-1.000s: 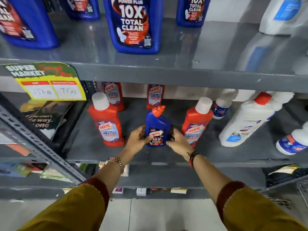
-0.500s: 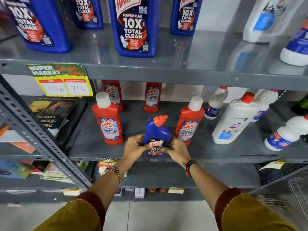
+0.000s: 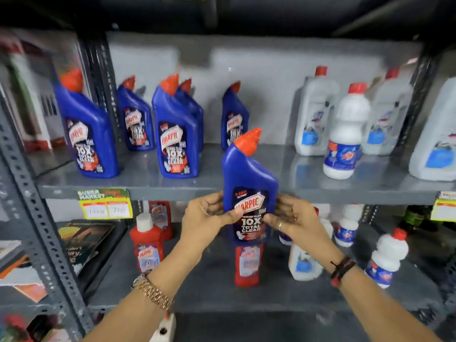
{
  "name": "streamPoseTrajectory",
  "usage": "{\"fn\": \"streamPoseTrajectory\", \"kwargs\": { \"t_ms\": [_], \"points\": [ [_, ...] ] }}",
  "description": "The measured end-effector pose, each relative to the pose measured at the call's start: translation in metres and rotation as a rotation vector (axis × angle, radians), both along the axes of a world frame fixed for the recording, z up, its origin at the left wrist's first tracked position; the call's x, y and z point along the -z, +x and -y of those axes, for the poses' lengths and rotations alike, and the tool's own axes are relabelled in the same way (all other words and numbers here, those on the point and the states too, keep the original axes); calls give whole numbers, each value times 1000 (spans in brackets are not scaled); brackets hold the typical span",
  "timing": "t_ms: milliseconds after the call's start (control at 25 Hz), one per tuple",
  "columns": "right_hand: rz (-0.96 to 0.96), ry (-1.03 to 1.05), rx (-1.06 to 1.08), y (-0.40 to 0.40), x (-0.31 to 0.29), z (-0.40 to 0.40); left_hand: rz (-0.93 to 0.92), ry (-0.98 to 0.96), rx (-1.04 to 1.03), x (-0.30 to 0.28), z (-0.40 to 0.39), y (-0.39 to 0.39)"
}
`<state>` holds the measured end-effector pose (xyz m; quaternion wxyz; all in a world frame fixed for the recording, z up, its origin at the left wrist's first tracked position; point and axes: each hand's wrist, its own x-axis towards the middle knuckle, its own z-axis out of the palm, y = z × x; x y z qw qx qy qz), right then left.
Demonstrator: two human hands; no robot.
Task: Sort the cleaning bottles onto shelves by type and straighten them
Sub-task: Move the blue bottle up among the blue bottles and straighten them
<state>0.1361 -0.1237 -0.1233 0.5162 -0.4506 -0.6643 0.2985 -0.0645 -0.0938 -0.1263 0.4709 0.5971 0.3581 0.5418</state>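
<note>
At the centre of the frame, the left hand (image 3: 206,218) and the right hand (image 3: 294,219) clasp a blue Harpic bottle (image 3: 249,183) from both sides near its base, holding it upright in the air in front of the upper shelf's front edge (image 3: 172,191); it has an angled orange-red cap and a dark "10X Total Clean" label. On that shelf, bare grey surface lies between the blue bottles (image 3: 176,134) at left and the white bottles (image 3: 344,134) at right.
</note>
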Motion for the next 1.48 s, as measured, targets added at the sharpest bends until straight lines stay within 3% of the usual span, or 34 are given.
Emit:
{"fn": "streamPoseTrajectory", "kwargs": {
  "t_ms": [160,320,840,960,1120,1200,1280,1360,1480],
  "points": [
    [-83,138,3,8,-60,-21,-3,107,2,-73,-18,11],
    [-98,159,18,6,-83,-59,-24,98,-7,-107,-51,17],
    [-164,48,112,1,-65,-129,-26,-30,-58,-88,-118,23],
    [-202,63,110,1,-60,-127,44,81,-125,-79,-109,22],
    [-156,5,3,7,-57,-126,225,478,-483,-60,-88,-8],
    [-111,-81,-54,7,-57,-128,274,578,-653,-54,-87,-34],
    [-53,-130,-64,7,-56,-131,141,479,-703,-54,-95,-60],
    [-15,-151,-52,6,-56,-133,24,285,-543,-56,-105,-76],
    [20,-160,-30,6,-56,-132,-65,156,-321,-64,-112,-87]
  ]
}}
